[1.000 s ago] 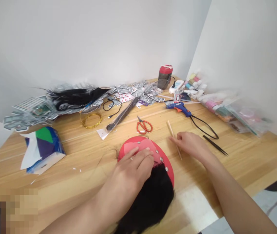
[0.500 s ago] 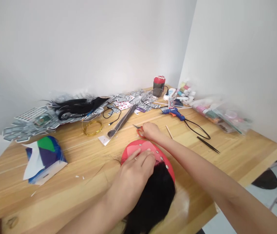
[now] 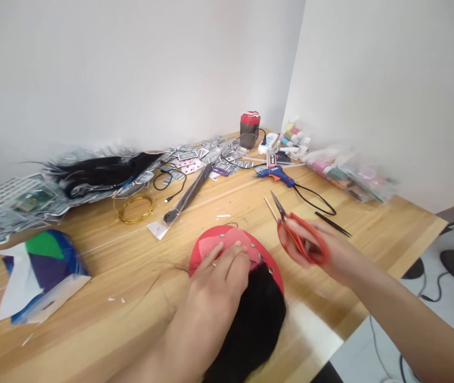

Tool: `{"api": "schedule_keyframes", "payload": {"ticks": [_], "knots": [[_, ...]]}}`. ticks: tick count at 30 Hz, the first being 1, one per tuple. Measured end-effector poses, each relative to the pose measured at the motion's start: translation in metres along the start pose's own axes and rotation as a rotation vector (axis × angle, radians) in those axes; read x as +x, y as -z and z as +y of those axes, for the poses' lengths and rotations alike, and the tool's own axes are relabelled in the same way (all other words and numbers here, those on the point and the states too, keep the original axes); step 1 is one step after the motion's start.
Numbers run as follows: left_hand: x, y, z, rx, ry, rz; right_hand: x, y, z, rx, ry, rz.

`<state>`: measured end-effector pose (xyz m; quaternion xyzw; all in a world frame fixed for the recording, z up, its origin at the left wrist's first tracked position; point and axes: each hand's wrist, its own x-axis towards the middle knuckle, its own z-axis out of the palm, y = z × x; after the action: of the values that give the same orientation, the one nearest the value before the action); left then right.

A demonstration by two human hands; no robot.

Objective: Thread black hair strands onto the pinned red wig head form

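My right hand (image 3: 322, 252), slightly blurred, grips red-handled scissors (image 3: 308, 239) with the blades apart, pointing up and away, above the table to the right. My left hand (image 3: 219, 287) presses with bent fingers on a red, rounded base (image 3: 261, 247) studded with small silver dots; a ring is on one finger. A thick bundle of black hair (image 3: 253, 324) lies over the base and runs toward me. Its upper edge meets the base beside my left fingertips, which partly hide that spot. Loose strands stick out on the left.
A blue glue gun (image 3: 277, 174) with a black cable, tweezers (image 3: 332, 224) and a thin stick (image 3: 271, 208) lie at the right. Behind are scattered playing cards (image 3: 190, 166), more black hair (image 3: 99, 173) and a gold wire coil (image 3: 134, 208). A blue packet (image 3: 53, 271) lies left.
My right hand has picked up the scissors from beyond the red base and brought them right and nearer. The left hand stays on the base. The view has turned slightly right.
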<state>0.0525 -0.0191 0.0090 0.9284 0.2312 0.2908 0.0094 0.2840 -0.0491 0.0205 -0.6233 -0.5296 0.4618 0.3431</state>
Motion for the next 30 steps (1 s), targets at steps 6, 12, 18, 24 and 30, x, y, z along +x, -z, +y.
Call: {"api": "schedule_keyframes", "payload": {"ticks": [6,12,18,24,30], "knots": [[0.000,0.002,0.001,-0.003,0.013,-0.011,-0.062,-0.026,0.011,0.647,-0.291,-0.506],[0.001,0.005,0.001,0.001,-0.029,-0.001,-0.061,-0.046,0.007,0.817,-0.402,-0.499],[0.003,0.004,0.001,-0.009,-0.015,0.024,-0.062,-0.049,0.011,0.860,-0.390,-0.500],[0.002,0.004,0.001,-0.004,-0.038,0.057,-0.060,-0.051,0.007,0.853,-0.405,-0.456],[0.001,0.003,0.000,-0.001,-0.039,0.045,-0.058,-0.055,0.004,0.891,-0.378,-0.463]]}}
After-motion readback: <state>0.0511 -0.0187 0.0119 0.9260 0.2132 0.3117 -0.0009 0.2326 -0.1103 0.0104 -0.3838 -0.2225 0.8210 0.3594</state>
